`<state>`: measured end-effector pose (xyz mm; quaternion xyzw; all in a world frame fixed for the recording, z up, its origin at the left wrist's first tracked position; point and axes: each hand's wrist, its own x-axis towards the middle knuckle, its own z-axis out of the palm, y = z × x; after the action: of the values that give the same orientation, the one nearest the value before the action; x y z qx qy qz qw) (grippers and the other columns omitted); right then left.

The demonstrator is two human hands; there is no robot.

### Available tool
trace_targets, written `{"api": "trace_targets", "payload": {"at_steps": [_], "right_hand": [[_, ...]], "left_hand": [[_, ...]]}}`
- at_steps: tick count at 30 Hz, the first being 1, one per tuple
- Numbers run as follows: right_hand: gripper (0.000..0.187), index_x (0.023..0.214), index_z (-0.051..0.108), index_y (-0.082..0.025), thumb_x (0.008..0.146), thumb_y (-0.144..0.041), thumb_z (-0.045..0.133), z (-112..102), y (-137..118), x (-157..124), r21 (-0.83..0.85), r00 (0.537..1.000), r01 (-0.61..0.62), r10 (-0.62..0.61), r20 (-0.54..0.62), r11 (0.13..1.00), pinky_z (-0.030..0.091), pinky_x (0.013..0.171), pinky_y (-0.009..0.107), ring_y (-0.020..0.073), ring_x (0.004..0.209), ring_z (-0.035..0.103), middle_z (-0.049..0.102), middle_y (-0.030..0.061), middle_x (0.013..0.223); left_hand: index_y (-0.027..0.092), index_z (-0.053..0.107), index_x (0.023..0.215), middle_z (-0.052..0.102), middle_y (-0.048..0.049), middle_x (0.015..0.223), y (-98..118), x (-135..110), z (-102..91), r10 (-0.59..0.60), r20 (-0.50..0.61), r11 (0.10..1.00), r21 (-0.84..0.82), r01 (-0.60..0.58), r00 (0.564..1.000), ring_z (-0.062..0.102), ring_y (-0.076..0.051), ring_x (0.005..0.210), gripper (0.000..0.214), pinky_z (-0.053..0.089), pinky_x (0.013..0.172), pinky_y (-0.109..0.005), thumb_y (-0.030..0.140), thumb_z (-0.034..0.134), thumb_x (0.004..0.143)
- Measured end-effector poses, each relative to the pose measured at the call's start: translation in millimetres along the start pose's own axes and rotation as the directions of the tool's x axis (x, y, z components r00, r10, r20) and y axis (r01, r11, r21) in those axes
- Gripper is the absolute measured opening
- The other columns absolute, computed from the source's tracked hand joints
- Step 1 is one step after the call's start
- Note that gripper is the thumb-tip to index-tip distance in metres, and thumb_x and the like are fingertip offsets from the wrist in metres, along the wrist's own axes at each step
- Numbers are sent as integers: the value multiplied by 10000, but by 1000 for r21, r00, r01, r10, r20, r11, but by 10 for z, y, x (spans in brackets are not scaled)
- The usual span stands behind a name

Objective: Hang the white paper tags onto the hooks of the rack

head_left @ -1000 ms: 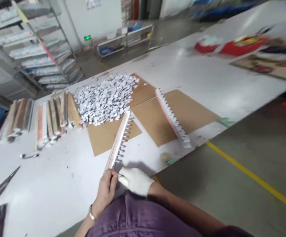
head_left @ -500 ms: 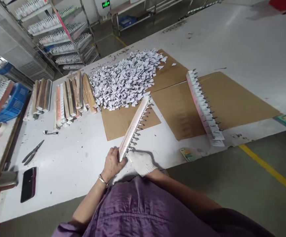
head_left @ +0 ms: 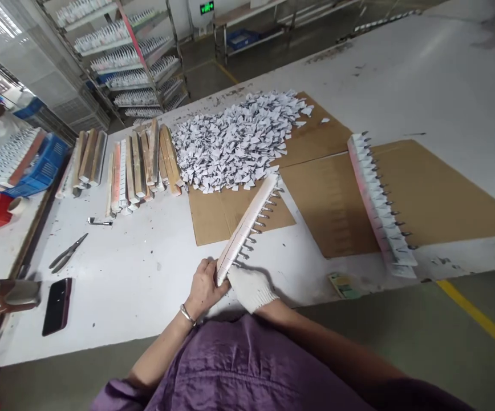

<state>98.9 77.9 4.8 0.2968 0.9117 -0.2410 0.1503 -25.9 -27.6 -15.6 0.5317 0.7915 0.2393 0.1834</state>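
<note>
A long white bar (head_left: 247,225) slants away from me, with a row of metal prongs along its right side. My left hand (head_left: 205,287), bare and with a bracelet at the wrist, is closed around the bar's near end. In a white knitted glove, my right hand (head_left: 252,288) is against the right side of that same end, just below the closest prong. Its fingers look drawn together, but the fingertips are hidden and whatever they hold cannot be made out. The bar's far end reaches the heap of small white pieces (head_left: 234,142) on cardboard (head_left: 207,220).
A second pronged bar (head_left: 380,208) lies on cardboard (head_left: 439,188) to the right. Wooden bars (head_left: 138,165) are grouped at left, near a wrench (head_left: 100,222), pliers (head_left: 68,254), a phone (head_left: 57,306) and a brown jar (head_left: 5,295). A loaded rack (head_left: 132,63) stands behind the table.
The camera has turned slightly left, so everything appears shifted right. Both hands remain at the bar's near end; the gloved fingers now sit slightly lower beside the closest prong.
</note>
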Motion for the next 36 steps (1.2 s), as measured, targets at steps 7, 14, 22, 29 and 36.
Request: {"api": "trace_targets", "payload": {"at_steps": [7,14,22,29,36], "right_hand": [[338,1210,640,-202,1005,-324,401,23,176,-103,239,1000,17,-17,-1,971,491,827,351,287,1023,711,739,124,1141],[365,1234,648,-258,951,-338,433,162,390,-155,395,990,99,-51,-130,913,452,902,345,265,1085,674,717,71,1201],[320,1111,696,-285,939,-324,429,335,406,49,320,981,130,-74,-181,938,459,844,315,240,1016,684,744,21,1113],[329,1155,695,-264,938,-328,457,199,456,-94,502,969,202,-97,-228,841,478,884,306,223,1035,688,741,45,1137],[540,1426,497,-222,916,-398,523,-237,339,-299,716,953,193,44,-299,671,485,763,291,195,865,684,745,45,1028]], "left_hand": [[188,585,1315,607,-65,1009,-118,216,-316,72,105,993,-98,-62,992,610,-211,856,566,554,805,-347,418,752,826],[166,662,1160,633,-127,1160,-328,1886,-658,9,-133,971,237,24,991,617,-219,1053,271,491,979,-353,134,478,964],[147,651,852,684,-133,976,-325,2815,-699,-91,-119,970,213,115,989,642,-243,958,72,486,927,-387,94,603,842],[182,573,855,675,-58,833,-332,1840,-607,-89,-23,996,18,89,996,632,-185,780,162,498,788,-326,298,523,956],[207,477,834,562,43,630,119,421,-513,-15,252,510,-831,224,968,506,-101,550,452,401,579,-230,611,677,861]]}}
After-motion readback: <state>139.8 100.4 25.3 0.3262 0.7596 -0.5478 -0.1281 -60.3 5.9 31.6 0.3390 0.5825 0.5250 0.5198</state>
